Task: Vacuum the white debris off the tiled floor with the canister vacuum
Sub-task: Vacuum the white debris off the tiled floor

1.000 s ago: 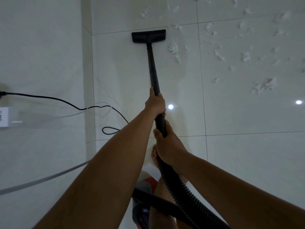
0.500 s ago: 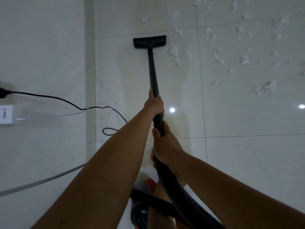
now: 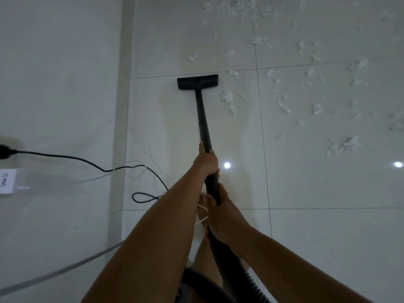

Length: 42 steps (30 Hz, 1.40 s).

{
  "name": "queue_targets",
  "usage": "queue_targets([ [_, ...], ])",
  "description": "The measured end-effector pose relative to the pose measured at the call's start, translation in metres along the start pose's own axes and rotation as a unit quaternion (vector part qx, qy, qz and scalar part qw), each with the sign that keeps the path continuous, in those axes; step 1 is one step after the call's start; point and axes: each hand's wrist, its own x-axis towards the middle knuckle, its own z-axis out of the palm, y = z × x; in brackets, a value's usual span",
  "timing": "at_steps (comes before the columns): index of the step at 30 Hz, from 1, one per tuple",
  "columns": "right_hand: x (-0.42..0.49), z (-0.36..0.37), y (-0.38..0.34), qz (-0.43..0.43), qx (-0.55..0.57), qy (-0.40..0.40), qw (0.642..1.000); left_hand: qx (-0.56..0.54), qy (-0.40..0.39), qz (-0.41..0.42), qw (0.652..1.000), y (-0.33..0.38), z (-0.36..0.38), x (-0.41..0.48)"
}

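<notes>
Your left hand (image 3: 206, 161) grasps the wand (image 3: 202, 119), and your right hand (image 3: 222, 215) grasps it nearer, by the hose (image 3: 238, 274). The floor head (image 3: 197, 82) lies on the tiled floor (image 3: 317, 193), with white debris (image 3: 227, 99) just to its right.

Your black wand (image 3: 204, 119) runs from ribbed hose (image 3: 236, 274) to floor head (image 3: 197, 81), flat on the tiled floor (image 3: 328, 182), white debris (image 3: 227, 98) scattered just right of it.
</notes>
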Motion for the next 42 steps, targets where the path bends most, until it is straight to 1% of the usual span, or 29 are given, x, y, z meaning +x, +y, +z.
queue_targets([
  [6,0.032,-0.002,-0.027,0.002,0.017,0.0,1.0,-0.001,-0.002,0.007,1.0,0.027,-0.015,0.034],
  [11,0.064,-0.002,-0.051,-0.004,0.008,0.011,1.0,-0.001,0.0,0.007,1.0,0.051,-0.029,0.064],
  [19,0.103,0.005,-0.074,0.0,0.023,0.02,1.0,-0.004,0.008,0.008,1.0,0.073,-0.047,0.095],
  [25,0.09,-0.003,-0.112,-0.017,-0.038,0.016,0.999,0.002,-0.002,0.005,1.0,0.094,-0.063,0.094],
  [32,0.054,0.006,-0.151,0.018,-0.043,0.003,0.999,0.013,-0.02,-0.007,1.0,0.106,-0.09,0.064],
  [37,0.053,0.011,-0.176,0.033,-0.073,0.017,0.997,0.014,-0.02,-0.013,1.0,0.125,-0.107,0.062],
  [40,0.057,0.007,-0.188,0.021,-0.059,0.022,0.998,0.019,-0.018,-0.013,1.0,0.134,-0.116,0.072],
  [42,0.056,0.002,-0.203,-0.003,-0.055,0.021,0.998,0.023,-0.013,-0.009,1.0,0.141,-0.12,0.082],
])
